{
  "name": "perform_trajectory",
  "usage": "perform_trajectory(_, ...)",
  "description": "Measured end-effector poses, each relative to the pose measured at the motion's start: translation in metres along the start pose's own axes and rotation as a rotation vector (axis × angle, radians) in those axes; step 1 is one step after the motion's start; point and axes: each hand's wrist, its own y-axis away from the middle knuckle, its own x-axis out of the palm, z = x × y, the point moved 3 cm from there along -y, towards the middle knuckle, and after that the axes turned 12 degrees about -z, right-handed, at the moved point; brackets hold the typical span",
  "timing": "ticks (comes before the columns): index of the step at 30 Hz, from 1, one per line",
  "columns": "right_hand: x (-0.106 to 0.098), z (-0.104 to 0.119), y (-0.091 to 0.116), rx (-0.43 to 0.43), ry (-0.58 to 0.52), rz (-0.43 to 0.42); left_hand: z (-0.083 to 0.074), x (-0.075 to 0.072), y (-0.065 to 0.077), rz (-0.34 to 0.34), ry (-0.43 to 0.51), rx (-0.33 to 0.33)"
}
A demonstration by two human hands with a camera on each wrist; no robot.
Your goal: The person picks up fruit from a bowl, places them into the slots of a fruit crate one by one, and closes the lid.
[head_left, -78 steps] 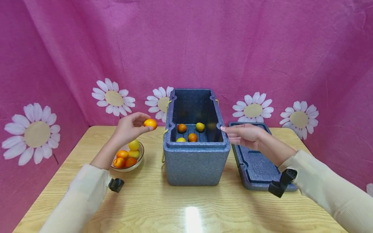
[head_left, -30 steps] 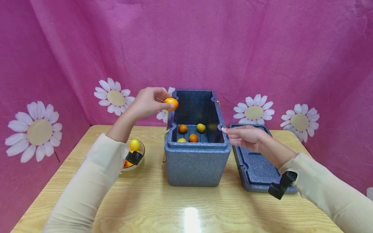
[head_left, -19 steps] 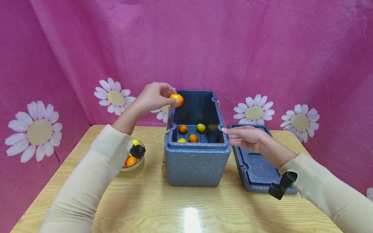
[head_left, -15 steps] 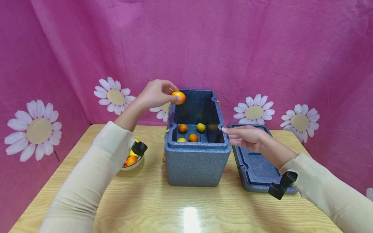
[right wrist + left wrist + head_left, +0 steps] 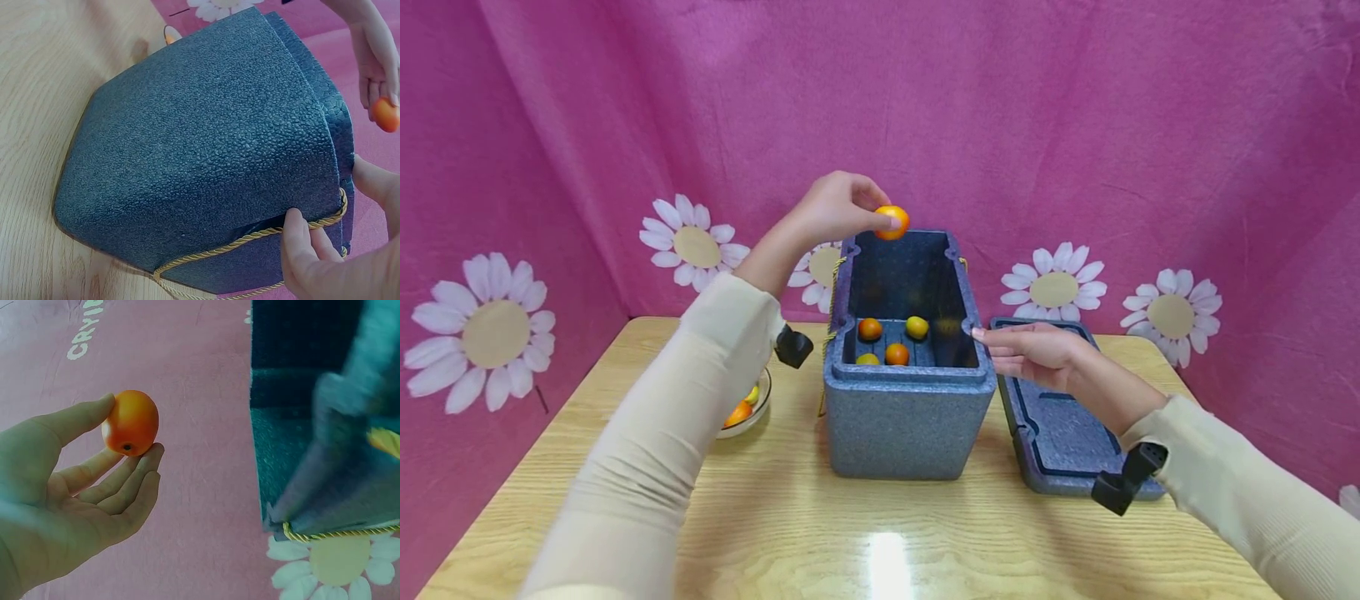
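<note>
Left hand (image 5: pixel 846 208) has the orange fruit (image 5: pixel 891 222) pinched, thumb on one side, fingertips on the other. Fruit is up high, lined up with the far end of the grey box (image 5: pixel 906 433); can't tell if it's over the opening or off it. Risk one: let go off-line, it clips the rim and rolls away outside.

Risk two: the grip. Smooth-looking round skin, small contact, no palm behind it. An uneven squeeze could pop it loose early.

Risk three: drop height. Box is deep; two orange-red fruits (image 5: pixel 897 354) and two yellow fruits (image 5: pixel 917 327) lie on its bottom. A fall from up there could bruise one or bounce.

Right hand (image 5: pixel 1037 346) has its thumb at the right rim, fingertips on the outer wall by the gold cord (image 5: pixel 250 237). Light hold, I'd say. If the left wrist or its black camera (image 5: pixel 793 346) bumps the wall, box could skid on the bench (image 5: pixel 790 533).

Left sleeve (image 5: pixel 662 442) partly hides the fruit bowl (image 5: pixel 751 426); a dropped forearm could knock it. Lid (image 5: pixel 1067 425) lies right of the box, low risk.
</note>
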Motion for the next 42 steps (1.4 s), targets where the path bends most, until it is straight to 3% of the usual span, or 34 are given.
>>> perform_trajectory(10,0.0,0.001,0.001,0.004,-0.018,0.003,-0.016,0.012,-0.022,-0.003,-0.022,-0.022)
perform_trajectory(23,0.001,0.003,0.006,0.02,-0.016,-0.015,-0.012,0.033,-0.043,0.023,0.023,-0.038)
perform_trajectory(35,0.002,0.003,0.013,0.021,-0.027,-0.007,-0.007,0.048,-0.053,0.026,0.245,-0.19)
perform_trajectory(42,0.004,0.002,0.013,0.013,-0.034,0.005,0.008,0.058,-0.055,0.031,0.344,-0.293)
